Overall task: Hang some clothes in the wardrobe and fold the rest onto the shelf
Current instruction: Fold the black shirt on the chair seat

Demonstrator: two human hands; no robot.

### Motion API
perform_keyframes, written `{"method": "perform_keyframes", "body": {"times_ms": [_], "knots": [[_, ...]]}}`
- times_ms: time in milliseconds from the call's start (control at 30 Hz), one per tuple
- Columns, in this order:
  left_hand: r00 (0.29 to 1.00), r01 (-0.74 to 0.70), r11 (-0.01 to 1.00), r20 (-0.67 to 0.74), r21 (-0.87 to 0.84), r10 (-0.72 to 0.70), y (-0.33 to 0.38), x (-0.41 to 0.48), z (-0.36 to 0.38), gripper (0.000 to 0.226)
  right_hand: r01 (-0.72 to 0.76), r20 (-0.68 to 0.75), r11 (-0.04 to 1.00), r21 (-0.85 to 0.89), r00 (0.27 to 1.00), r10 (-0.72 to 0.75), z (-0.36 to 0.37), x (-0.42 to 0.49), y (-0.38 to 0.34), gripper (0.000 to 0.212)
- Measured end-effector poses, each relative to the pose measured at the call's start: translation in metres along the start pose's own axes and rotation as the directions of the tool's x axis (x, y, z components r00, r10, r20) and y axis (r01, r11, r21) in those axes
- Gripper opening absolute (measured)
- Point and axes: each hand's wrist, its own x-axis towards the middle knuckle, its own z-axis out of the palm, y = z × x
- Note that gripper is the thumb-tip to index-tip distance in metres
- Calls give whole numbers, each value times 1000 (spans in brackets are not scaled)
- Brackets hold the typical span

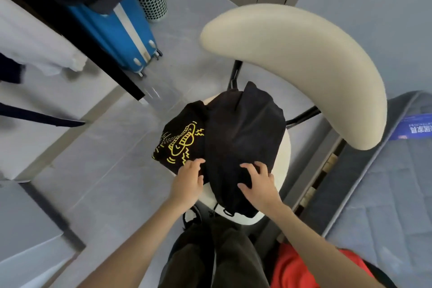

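Nearest, at the bottom centre of the frame, the person's dark trousers [210, 257] fill the space between two bare forearms, and something red-orange [301, 266] lies at the lower right. Just above, the left hand [188, 181] rests at the near edge of a black T-shirt with a yellow print [180, 145], fingers loosely bent and touching the cloth; whether they pinch it I cannot tell. The right hand [258, 182] lies spread on a plain black garment [243, 145], fingers splayed and slightly curved, pressing on the fabric rather than closing round it. Both garments sit piled on the round cream seat of a chair [285, 156] in the middle of the frame, the plain one overlapping the printed one, a drawstring dangling over the seat's near rim. The chair's curved cream backrest sweeps across the upper right on black metal struts. Along the right edge runs a bed with a grey-blue quilted cover [385, 194], with a blue printed card [416, 126] on it. The floor [112, 147] is pale grey tile. At the left edge stand pale wardrobe panels [28, 37] with a dark frame, white and dark cloth hanging there. Farther off, upper left, a blue suitcase [121, 35] stands beside a perforated waste bin [152, 0] with a white liner.
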Motion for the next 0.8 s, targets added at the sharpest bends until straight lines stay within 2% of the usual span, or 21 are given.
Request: {"method": "perform_keyframes", "body": {"times_ms": [167, 233, 333, 467, 567, 667, 733, 800], "knots": [[985, 174, 979, 29, -101, -172, -28, 0, 44, 46, -63, 129, 997, -49, 989, 69, 61, 8, 15, 97], [981, 193, 975, 36, -109, -190, -36, 1, 58, 57, -39, 102, 995, -92, 994, 48, 73, 9, 20, 105], [978, 206, 948, 38, -243, -203, -44, 3, 77, 68, 25, -35, 998, -64, 999, -27, 78, 7, 24, 88], [978, 196, 855, 32, -481, -206, -42, 8, 96, 78, 95, -207, 981, 168, 977, -59, 66, 0, 30, 72], [970, 164, 767, -42, -621, -241, -34, 15, 100, 77, 166, -383, 913, 372, 924, -12, 44, -12, 30, 62], [948, 144, 629, -76, -764, -309, -22, 25, 98, 67, 251, -545, 862, 440, 837, 34, 23, -22, 30, 61], [933, 133, 631, -118, -764, -339, -14, 31, 96, 57, 270, -598, 842, 467, 798, 76, 15, -25, 30, 60], [918, 129, 700, -182, -702, -352, -7, 34, 91, 47, 255, -607, 843, 475, 788, 103, 12, -24, 31, 57]]}}
